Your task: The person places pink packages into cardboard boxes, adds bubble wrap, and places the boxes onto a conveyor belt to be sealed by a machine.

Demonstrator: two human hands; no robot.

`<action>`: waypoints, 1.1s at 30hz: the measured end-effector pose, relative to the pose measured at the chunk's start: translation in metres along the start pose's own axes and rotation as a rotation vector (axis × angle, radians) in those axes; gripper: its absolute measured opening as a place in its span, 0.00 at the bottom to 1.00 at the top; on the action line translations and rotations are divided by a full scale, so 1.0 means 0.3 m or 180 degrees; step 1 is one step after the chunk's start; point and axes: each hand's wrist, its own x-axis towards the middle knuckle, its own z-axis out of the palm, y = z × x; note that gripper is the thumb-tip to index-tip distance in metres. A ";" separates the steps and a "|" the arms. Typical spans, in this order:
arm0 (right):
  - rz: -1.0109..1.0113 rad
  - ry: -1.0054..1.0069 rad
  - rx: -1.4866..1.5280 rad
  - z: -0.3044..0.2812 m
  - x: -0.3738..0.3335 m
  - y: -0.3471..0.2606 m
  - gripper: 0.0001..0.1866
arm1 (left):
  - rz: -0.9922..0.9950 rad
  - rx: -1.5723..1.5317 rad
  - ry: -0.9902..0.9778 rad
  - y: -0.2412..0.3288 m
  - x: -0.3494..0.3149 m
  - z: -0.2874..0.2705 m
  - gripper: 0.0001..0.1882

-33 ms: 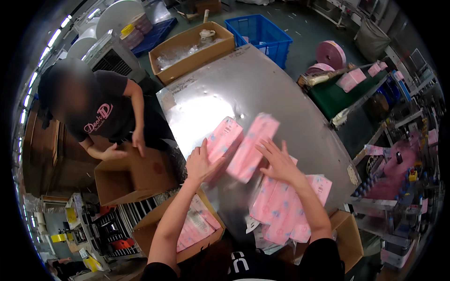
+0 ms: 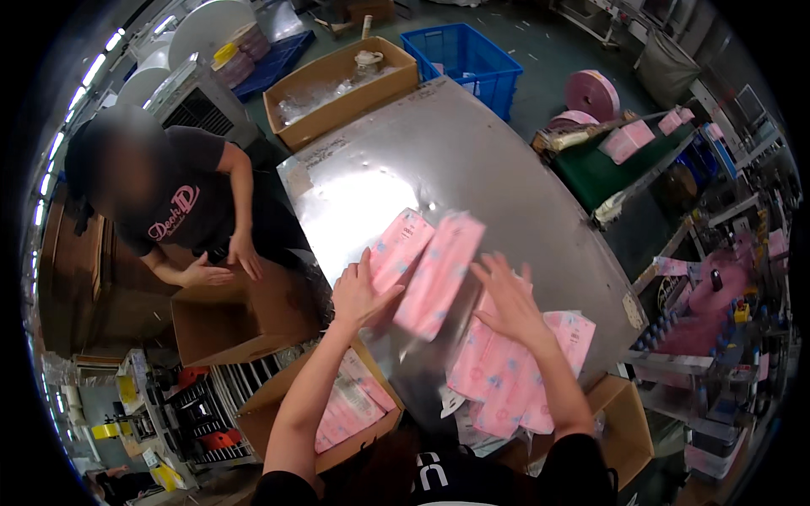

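My left hand [image 2: 359, 295] holds the near left part of a pink tissue pack [image 2: 400, 246], fingers along its side and thumb across its near end. Right beside it a second pink tissue pack [image 2: 440, 277], blurred by motion, leans at a slant. My right hand [image 2: 509, 297] is open, fingers spread, a small gap from that second pack. Under and behind this hand several more pink tissue packs [image 2: 496, 371] lie in an overlapping heap on the metal table [image 2: 540, 228]. Their lower ends are partly hidden by my right forearm.
An open carton [image 2: 392, 413] with pink packs stands by my left forearm; another carton [image 2: 624, 426] is at my right. Across the left side, a co-worker [image 2: 186, 194] handles a brown carton [image 2: 245, 316]. A long carton [image 2: 337, 93] and blue crate [image 2: 464, 63] border the far edge.
The second pack has shifted slightly left and nearer, closing on the first pack. My right hand has come away from it and its fingers have spread. My left hand stays almost in place.
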 end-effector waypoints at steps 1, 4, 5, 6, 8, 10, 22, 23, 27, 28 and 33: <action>0.0368 0.0305 -0.0144 0.003 -0.112 0.001 0.47 | -0.0008 -0.0030 -0.0037 0.001 -0.023 -0.009 0.57; 0.3087 0.0416 0.0007 -0.085 -0.432 -0.124 0.63 | 0.0082 -0.0153 -0.0310 0.077 -0.092 -0.043 0.60; 0.3614 0.0483 0.0333 -0.054 -0.494 -0.119 0.65 | 0.0095 -0.0152 -0.0437 0.107 -0.103 -0.049 0.60; 0.4125 0.0551 0.0667 -0.031 -0.540 -0.101 0.68 | 0.0096 -0.0149 -0.0563 0.131 -0.114 -0.055 0.60; 0.3924 0.0579 0.0606 -0.045 -0.513 -0.044 0.69 | -0.0052 -0.0373 -0.1134 0.149 -0.137 -0.088 0.58; 0.3640 0.0648 0.0682 -0.060 -0.467 0.039 0.67 | -0.0357 -0.0706 -0.1665 0.102 -0.156 -0.078 0.55; 0.3679 -0.0805 0.5439 0.091 -0.581 0.541 0.35 | -0.1662 -0.3730 -0.3203 -0.177 -0.397 0.002 0.44; 0.3624 -0.0800 0.5376 0.125 -0.609 0.540 0.35 | -0.1685 -0.3697 -0.3458 -0.240 -0.443 0.038 0.48; 0.3525 -0.0759 0.5158 0.170 -0.634 0.481 0.37 | -0.1825 -0.4108 -0.3409 -0.319 -0.566 0.053 0.46; 0.3541 -0.0655 0.5162 0.173 -0.649 0.471 0.37 | -0.1759 -0.4105 -0.3310 -0.333 -0.572 0.044 0.46; 0.3429 -0.0363 0.4799 0.085 -0.490 0.301 0.37 | -0.1457 -0.4333 -0.2583 -0.450 -0.651 -0.069 0.48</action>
